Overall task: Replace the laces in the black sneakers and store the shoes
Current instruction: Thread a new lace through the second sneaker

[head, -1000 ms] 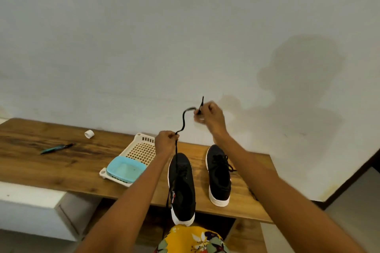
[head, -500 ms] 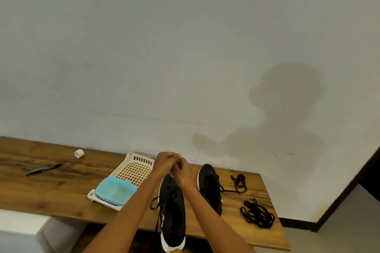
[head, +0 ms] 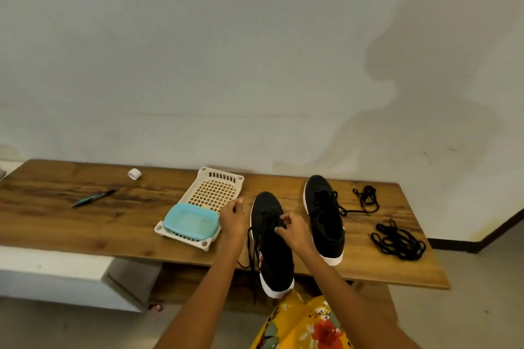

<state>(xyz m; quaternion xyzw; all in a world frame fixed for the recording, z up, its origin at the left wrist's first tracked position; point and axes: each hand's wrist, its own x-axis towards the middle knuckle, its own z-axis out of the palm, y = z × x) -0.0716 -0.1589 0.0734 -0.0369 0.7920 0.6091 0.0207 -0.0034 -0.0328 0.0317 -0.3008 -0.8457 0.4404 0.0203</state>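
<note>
Two black sneakers with white soles stand on the wooden table (head: 85, 224). The left sneaker (head: 272, 252) overhangs the front edge, with a black lace (head: 250, 246) hanging down its left side. My right hand (head: 293, 231) pinches the lace at the eyelets on top of this sneaker. Beside the shoe's left edge, my left hand (head: 234, 219) has curled fingers, apparently on the lace, though the grip is not clear. The right sneaker (head: 326, 215) stands laced beside it. Two loose black lace bundles, one small (head: 367, 198) and one large (head: 398, 239), lie at the table's right end.
A cream perforated tray (head: 215, 193) holds a light blue lid (head: 191, 222) left of the shoes. A dark pen (head: 93, 198) and a small white ring (head: 134, 173) lie further left. The wall runs close behind the table. A white block stands under the table's left part.
A second ago both hands held the lace stretched up above the shoe. They came down to the left sneaker and now work at its eyelets; the view tilted down.
</note>
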